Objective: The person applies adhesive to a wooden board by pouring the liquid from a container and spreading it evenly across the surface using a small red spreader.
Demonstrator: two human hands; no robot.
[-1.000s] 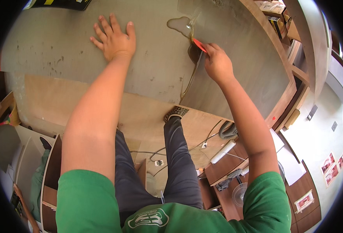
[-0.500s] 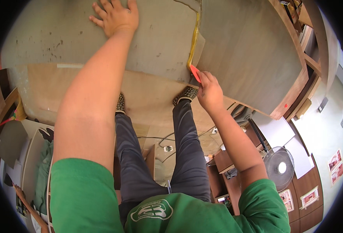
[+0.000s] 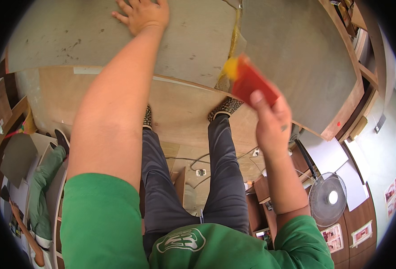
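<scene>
My left hand (image 3: 142,15) lies on the grey-coated board (image 3: 193,45) at the top, fingers spread. In my right hand (image 3: 272,123) is a red flat spreader (image 3: 254,78), blurred by motion, with yellow paste (image 3: 230,68) on its front edge. It is held above the board near the glossy yellow streak (image 3: 234,29) along the seam beside a darker grey section (image 3: 296,58). Whether the spreader touches the board cannot be told.
Below the board are plywood (image 3: 94,94), my feet (image 3: 224,107) and cables (image 3: 191,161). A fan (image 3: 328,199), white sheets (image 3: 321,154) and shelving (image 3: 256,215) stand right. At lower left another person's green-trousered leg (image 3: 45,179) and arm (image 3: 27,231) show.
My right hand first came down the seam with the spreader, then lifted and turned it rightward, yellow paste on its edge. The board's pale puddle has given way to a yellow streak.
</scene>
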